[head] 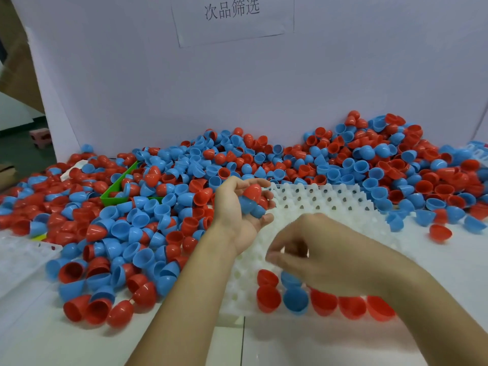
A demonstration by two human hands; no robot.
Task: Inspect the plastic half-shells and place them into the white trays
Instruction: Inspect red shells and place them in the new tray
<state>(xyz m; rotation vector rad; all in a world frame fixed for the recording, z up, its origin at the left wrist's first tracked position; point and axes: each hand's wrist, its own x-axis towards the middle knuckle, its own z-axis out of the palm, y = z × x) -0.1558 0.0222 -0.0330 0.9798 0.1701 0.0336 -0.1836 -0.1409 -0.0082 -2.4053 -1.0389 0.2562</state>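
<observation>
My left hand (239, 207) cups a bunch of red and blue plastic half-shells (252, 200) above the white moulded plastic tray (330, 204) | my right hand (303, 249) hovers over the tray's near rows, blurred, fingers loosely curled, apparently holding nothing | shells look light, stiff, slick; best pinched at the rim.
</observation>
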